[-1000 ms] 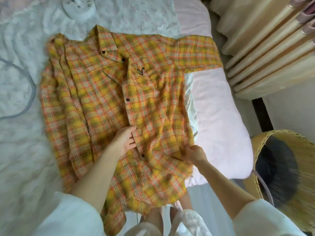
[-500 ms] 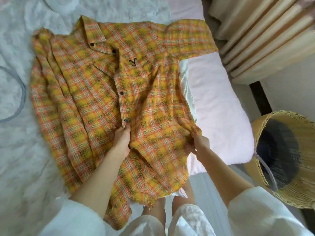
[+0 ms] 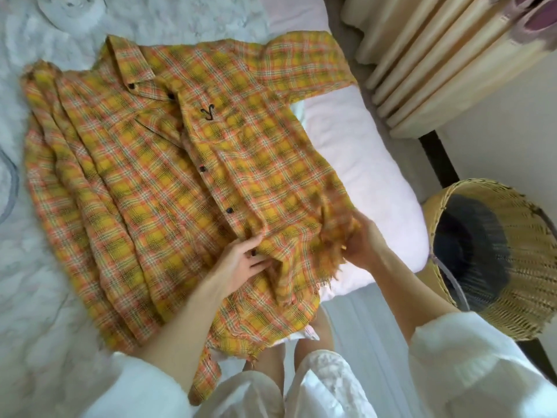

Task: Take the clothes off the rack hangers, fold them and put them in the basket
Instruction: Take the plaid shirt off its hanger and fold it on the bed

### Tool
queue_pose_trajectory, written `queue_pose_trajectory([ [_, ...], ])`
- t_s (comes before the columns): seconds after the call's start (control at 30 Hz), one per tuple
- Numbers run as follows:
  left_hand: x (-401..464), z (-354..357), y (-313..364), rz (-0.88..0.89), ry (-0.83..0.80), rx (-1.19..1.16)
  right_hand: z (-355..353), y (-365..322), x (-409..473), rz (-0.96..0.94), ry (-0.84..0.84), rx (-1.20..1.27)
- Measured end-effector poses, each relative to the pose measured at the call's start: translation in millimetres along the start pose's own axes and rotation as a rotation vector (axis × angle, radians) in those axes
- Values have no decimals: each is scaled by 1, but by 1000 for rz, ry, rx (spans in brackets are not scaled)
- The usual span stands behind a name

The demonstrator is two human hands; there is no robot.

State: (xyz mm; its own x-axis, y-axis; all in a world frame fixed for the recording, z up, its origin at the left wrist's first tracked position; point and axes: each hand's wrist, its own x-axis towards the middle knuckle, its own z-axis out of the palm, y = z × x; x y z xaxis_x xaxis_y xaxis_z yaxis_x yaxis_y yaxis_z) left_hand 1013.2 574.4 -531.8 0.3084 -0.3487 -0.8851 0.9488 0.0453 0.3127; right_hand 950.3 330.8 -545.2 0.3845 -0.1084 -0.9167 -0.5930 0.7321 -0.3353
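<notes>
While woven plaid shirt (image 3: 168, 182) lies flat | left hand (image 3: 241, 260), right hand (image 3: 358, 242) pinch frayed hem

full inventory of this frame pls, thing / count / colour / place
plaid shirt: 1, yellow-orange, spread front-up on the bed, hem toward the person
bedspread: 1, white, textured, under the shirt
pillow: 1, pale pink, right of the shirt
wicker basket: 1, tan, dark inside, on the floor at right
curtain: 1, cream, top right
left hand: 1, on the button placket near the hem
right hand: 1, gripping the frayed hem
</notes>
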Motion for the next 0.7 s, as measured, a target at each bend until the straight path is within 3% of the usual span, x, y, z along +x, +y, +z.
queue_pose_trajectory([
  [0.07,-3,-2,-6,21,17,30,3,9,-2,-26,54,-77],
  [0.17,-6,-7,-16,21,125,163,-6,16,5,-223,307,-43],
  [0.33,-20,3,-24,-255,-19,510,-28,8,-2,-342,539,-258],
  [0.4,-21,7,-23,-272,-1,591,-32,8,-5,-321,585,-304],
  [0.53,-10,5,-22,-195,91,584,-39,25,4,-15,407,-128],
  [0.6,-7,8,-23,-175,115,573,-46,40,13,89,281,-179],
  [0.7,-3,9,-26,-50,299,521,-39,55,9,116,275,-304],
])
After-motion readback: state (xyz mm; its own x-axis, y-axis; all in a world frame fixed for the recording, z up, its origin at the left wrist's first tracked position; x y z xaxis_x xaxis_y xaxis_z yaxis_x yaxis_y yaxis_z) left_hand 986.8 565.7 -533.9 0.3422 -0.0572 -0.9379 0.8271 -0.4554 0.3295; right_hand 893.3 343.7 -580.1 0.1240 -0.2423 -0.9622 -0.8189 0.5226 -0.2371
